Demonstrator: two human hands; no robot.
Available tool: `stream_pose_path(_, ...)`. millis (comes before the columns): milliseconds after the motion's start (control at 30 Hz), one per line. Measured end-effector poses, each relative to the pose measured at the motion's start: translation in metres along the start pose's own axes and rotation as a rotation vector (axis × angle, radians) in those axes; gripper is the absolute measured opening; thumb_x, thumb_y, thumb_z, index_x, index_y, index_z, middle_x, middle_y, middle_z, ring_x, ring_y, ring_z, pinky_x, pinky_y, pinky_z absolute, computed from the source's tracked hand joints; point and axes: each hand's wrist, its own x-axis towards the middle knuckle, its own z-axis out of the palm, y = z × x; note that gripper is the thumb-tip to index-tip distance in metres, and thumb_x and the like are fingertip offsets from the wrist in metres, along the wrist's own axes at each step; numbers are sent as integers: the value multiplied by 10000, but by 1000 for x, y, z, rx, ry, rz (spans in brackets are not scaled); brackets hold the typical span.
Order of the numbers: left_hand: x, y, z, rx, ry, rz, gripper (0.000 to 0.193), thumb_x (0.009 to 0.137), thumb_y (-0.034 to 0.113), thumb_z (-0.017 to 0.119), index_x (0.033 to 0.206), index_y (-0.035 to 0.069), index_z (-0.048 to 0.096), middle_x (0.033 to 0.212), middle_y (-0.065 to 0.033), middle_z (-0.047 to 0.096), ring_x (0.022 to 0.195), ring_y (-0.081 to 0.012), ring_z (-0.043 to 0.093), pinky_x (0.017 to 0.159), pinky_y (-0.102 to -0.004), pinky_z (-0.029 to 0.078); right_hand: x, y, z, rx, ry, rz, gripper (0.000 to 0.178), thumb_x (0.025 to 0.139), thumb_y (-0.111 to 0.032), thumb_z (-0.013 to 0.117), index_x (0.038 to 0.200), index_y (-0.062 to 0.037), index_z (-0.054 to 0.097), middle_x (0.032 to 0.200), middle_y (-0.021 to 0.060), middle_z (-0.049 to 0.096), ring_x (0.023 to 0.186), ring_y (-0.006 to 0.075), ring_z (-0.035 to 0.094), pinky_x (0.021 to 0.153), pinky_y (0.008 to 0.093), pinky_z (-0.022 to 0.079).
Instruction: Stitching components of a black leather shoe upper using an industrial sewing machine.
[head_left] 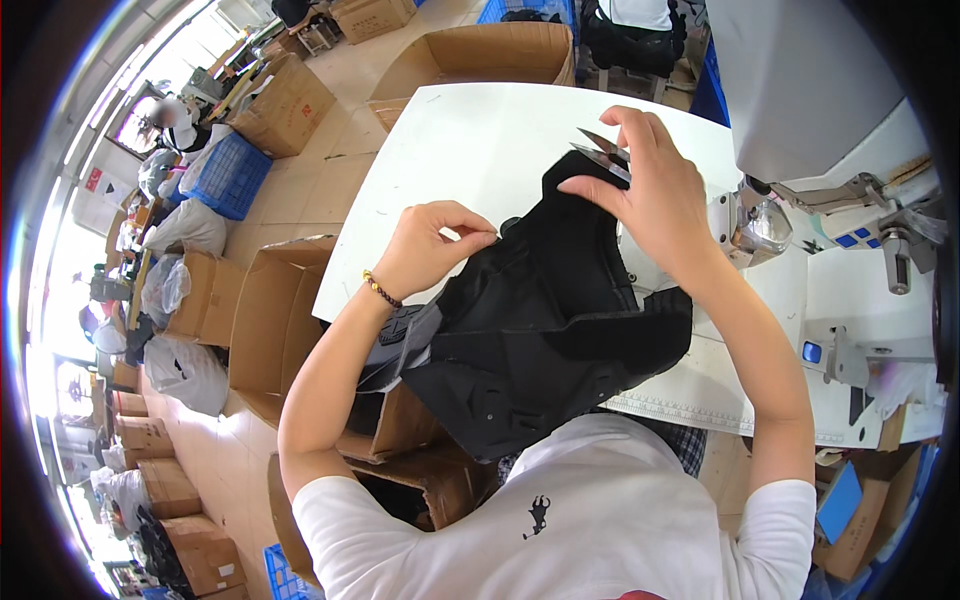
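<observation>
Cardboard boxes [285, 110] crowd the tiled floor [335, 165] near bright windows [185, 48].

The person wore a white short-sleeved shirt [630, 500] with a small black figure emblem [537, 517], and dark checked bottoms [690, 446]. Dark and golden beads formed the left hand's [437, 242] wrist bracelet [381, 290].

Matt cloth piece [510, 375], metal snips [605, 163]

Bright throughout — glare [42, 375] whitens the left rim, straight edges curve outward.
</observation>
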Motion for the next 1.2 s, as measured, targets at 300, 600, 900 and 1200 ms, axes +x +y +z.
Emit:
stream_pose_path(300,3,-5,-6,24,-96,2,137,750,180,621,758,47,588,854,-50,545,771,-141,520,696,-269,422,-26,-28,26,106,-450,-90,242,778,-193,561,799,33,476,730,168,551,616,325,583,534,373,474)
stream_pose_path(600,4,2,-14,113,-13,108,136,777,161,599,815,31,584,910,-49,526,848,-141,507,772,-264,397,-8,-37,14,102,-480,-94,197,758,-170,569,743,17,510,712,182,566,686,294,591,595,372,463)
stream_pose_path(900,-57,74,-57,36,268,177,332,710,127,631,1007,-2,556,1002,-106,545,909,-167,522,765,-287,418,-74,8,-77,407,-363,411,480,700,-269,684,1033,25,501,800,96,563,708,132,515,510,236,362)
stream_pose_path(1200,-164,56,-31,-54,-876,-111,431,612,254,744,904,-26,594,909,-150,577,810,-293,568,690,-315,462,-146,33,-59,774,-439,689,269,653,-198,727,788,-10,590,648,6,554,533,51,439,494,206,351)
